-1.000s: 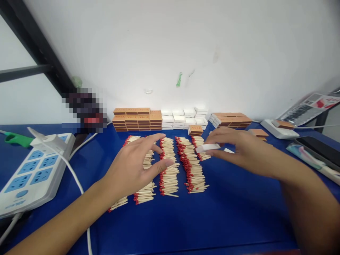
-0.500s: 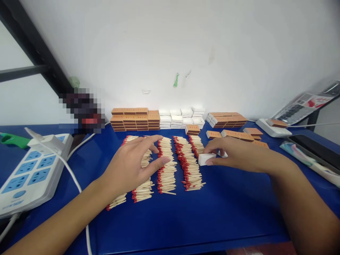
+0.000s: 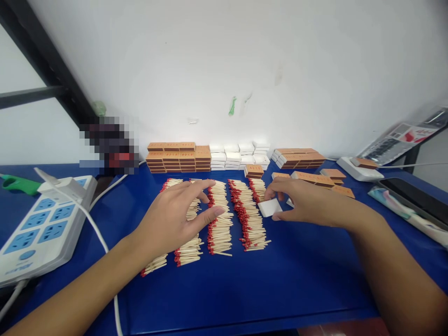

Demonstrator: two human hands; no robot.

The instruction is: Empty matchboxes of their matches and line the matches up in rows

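My left hand (image 3: 171, 219) hovers over the left rows of matches, fingers apart and nothing in them. Beneath and beside it are red-tipped matches (image 3: 220, 228) laid out in rows, some covered by the hand. My right hand (image 3: 297, 200) has thumb and fingers at opposite edges of a small white matchbox tray (image 3: 269, 208), at the right edge of another row of matches (image 3: 254, 224). The tray's broad white face shows. Part of another white piece (image 3: 289, 202) peeks out behind my right fingers.
Brown matchboxes (image 3: 171, 158) are stacked against the wall, beside white trays (image 3: 233, 158) and more matchboxes (image 3: 297, 157). A power strip (image 3: 52, 224) with a white cable lies on the blue table (image 3: 224, 294) at left. At right are a phone (image 3: 416, 198) and a white box (image 3: 360, 171).
The white tray has turned in my right hand so its broad face shows, and my right fingers have spread a little wider. My left hand stays almost still.
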